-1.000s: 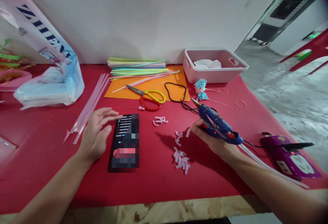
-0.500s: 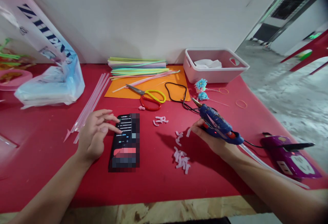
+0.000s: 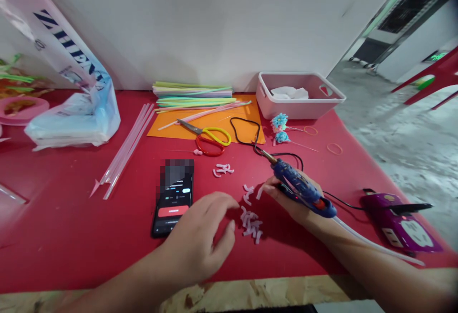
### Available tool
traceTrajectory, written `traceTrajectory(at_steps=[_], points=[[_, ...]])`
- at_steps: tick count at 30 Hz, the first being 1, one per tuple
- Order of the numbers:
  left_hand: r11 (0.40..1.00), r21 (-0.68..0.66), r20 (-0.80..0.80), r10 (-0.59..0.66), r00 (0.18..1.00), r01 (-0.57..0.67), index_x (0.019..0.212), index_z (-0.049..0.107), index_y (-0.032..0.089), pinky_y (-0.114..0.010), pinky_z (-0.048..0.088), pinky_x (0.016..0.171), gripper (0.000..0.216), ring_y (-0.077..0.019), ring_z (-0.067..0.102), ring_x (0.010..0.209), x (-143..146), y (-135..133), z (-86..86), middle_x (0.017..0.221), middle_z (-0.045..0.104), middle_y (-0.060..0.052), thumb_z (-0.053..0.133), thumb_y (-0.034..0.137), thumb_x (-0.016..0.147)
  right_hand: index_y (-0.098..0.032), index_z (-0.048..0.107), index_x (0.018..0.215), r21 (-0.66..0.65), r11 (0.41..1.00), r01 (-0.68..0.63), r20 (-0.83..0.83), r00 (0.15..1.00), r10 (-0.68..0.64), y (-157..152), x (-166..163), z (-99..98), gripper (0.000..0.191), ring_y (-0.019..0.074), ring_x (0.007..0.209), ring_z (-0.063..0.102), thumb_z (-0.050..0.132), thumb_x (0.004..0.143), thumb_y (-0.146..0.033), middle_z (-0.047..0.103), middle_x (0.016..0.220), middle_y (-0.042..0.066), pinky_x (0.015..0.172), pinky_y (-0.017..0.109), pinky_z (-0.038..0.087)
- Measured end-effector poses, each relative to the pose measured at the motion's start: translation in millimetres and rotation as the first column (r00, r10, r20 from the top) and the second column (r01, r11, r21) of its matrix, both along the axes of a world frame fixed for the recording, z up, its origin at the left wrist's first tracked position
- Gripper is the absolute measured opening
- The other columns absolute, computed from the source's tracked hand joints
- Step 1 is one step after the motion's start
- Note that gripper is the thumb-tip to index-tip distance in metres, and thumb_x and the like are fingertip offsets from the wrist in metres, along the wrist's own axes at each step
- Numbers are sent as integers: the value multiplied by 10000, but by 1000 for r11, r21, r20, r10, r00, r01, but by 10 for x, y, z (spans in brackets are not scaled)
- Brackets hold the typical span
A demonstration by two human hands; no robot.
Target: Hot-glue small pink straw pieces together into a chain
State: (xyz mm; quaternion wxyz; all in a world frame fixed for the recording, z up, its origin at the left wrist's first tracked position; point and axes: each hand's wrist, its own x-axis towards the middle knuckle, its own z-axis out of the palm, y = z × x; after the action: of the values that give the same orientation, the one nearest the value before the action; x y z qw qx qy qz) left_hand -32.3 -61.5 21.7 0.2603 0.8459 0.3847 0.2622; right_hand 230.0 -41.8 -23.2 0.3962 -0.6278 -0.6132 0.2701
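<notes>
- Right hand (image 3: 296, 208) is gripping a blue glue gun (image 3: 298, 184); fingers are wrapping the handle, mostly hiding beneath it; nozzle is pointing away, toward the black cord (image 3: 244, 118).
- Clear glue stick (image 3: 379, 246) is trailing from the gun's back, over the right forearm.
- Left hand (image 3: 200, 241) is hovering palm-down left of the pink bits (image 3: 252, 224); thumb and index are curving with a wide gap between, holding nothing visible; other fingers are hiding, can't tell.
- Pink bits are lying in a loose pile between both hands; one short piece (image 3: 259, 193) is sitting by the right fingertips, can't tell if touching.
- Phone (image 3: 173, 210) is lying screen-up beyond the left wrist, part pixelated.
- Scissors (image 3: 198, 130) are resting partly on an orange sheet (image 3: 166, 132).
- Blue flowers (image 3: 279, 121) are lying in front of the pink basket (image 3: 293, 109).
- Purple power box (image 3: 402, 222) is sitting far right.
</notes>
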Motion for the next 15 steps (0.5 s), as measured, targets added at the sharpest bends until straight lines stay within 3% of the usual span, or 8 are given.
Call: traceTrajectory(at_steps=[4,7,11,15], points=[[948,122,-16,298,954,-294,1216,494,214,-487,524,1008,328,-305,638,1161,-294,180,-158,1208,634,-145,533,196,891,-260,678,832,11,1000,-29,11,1000,29,20,57,-55,215,233,715,691,764,792,-453,720,800,21,665,353,551],[873,71,-4,484,875,-483,1220,456,215,-500,555,951,366,-331,657,1162,-606,306,-233,1217,625,-142,562,260,872,-268,677,828,18,999,-33,3,999,33,30,63,-68,220,229,716,688,764,794,-467,712,800,15,666,349,552],[849,82,-4,525,851,-522,1213,432,223,-510,547,971,397,-336,664,1182,-837,368,-304,1221,629,-131,572,271,844,-248,686,836,3,999,-34,-1,999,34,28,37,-38,246,232,716,693,768,789,-476,716,788,23,644,336,550],[853,78,-22,519,855,-516,1199,425,220,-548,542,973,375,-350,669,1171,-866,350,-340,1209,643,-140,566,266,854,-240,697,811,1,1000,-25,-19,999,26,37,26,-12,245,219,691,680,760,790,-476,716,769,25,636,325,544]])
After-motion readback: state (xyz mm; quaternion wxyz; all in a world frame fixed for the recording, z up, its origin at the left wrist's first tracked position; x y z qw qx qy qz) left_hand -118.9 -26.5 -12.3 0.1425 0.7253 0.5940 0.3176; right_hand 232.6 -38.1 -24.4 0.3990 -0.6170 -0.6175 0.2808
